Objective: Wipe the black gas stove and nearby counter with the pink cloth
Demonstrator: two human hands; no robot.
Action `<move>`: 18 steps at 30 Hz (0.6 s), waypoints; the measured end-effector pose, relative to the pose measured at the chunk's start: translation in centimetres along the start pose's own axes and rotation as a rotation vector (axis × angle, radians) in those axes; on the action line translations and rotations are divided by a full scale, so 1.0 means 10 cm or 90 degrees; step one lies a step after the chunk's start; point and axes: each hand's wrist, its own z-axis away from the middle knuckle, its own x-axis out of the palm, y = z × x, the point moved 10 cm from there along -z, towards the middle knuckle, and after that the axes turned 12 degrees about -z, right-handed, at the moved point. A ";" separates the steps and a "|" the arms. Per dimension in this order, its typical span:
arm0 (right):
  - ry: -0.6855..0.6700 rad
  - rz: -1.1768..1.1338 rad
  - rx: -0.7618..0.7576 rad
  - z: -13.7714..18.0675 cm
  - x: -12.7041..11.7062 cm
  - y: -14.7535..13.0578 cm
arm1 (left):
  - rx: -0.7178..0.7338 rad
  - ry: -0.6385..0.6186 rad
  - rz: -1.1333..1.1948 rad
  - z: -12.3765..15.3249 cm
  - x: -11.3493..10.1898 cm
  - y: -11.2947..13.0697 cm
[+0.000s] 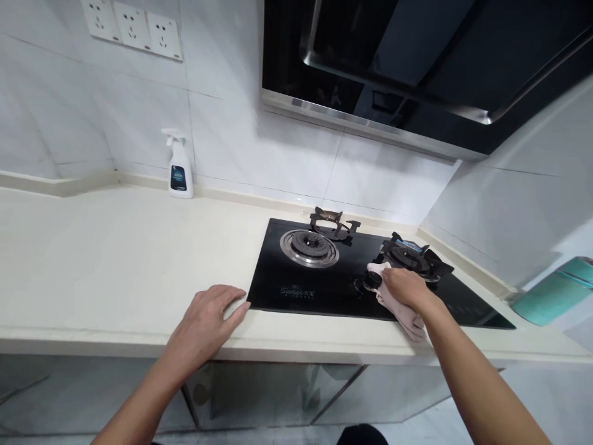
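Observation:
My right hand (404,285) is closed on a pale pink cloth (401,315), pressing it beside a black control knob (372,280) on the black glass gas stove (333,290). The cloth's loose end trails over the stove's front edge onto the countertop. My left hand (208,318) rests with fingers apart on the cream countertop (115,266), its fingertips at the stove's front left corner. The left burner (309,247) is bare, and its pan support (333,224) sits behind it at the stove's back edge. The right burner (410,259) has its support around it.
A white spray bottle (181,170) stands by the tiled wall at the back left, below several sockets (134,28). Overhead hangs a black range hood (370,68). A green container (553,293) stands at the far right. Cabinet doors (259,392) lie below the counter.

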 end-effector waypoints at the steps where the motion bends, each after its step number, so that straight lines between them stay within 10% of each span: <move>1: 0.000 0.000 0.001 0.03 0.01 0.00 | -0.001 0.002 0.000 0.00 0.00 0.00; 18: 0.104 -0.257 -0.040 1.09 0.21 0.58 | 0.032 0.003 -0.033 -0.03 -0.01 0.05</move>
